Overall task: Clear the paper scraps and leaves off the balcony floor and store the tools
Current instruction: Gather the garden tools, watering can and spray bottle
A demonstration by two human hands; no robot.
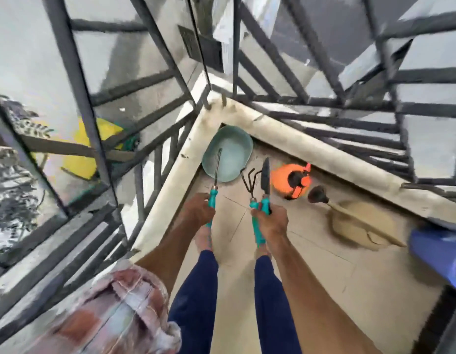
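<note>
As I am reading it from the head view, step: sweeping is looking done and tool storing is what I am judging to be in hand. I am seeing no scraps or leaves on the bare floor (311, 264), though blur is hiding fine detail.
Left grip: the left grip (198, 209) is curling round the teal handle of a slim weeder (218, 167), its metal shaft pointing forward over the basin.
Right grip: the right grip (271, 219) is clutching two teal handles together, a hand rake (248, 178) and a trowel (265, 175), their heads fanning apart above the fist.
Floor ahead: a green basin (237, 152) is sitting in the corner against the ledge (311, 146). An orange sprayer (285, 180) is lying near it to the right, and a dark-headed brush (316, 194) is lying beside that, its stick crossing a tan pan (354, 223).
Far side: a blue object (436, 251) is poking in at the right edge, and the railing (324, 118) is rising behind the ledge.
Risk, right side: two handles are sharing one fist, so either could be twisting loose as I am bending, dropping tines toward the feet (205, 238).
Risk, basin: tools let go from standing height could be bouncing out or tipping it.
Risk, railing: open gaps are lying just beyond the corner, so an overshooting tool could be slipping through.
</note>
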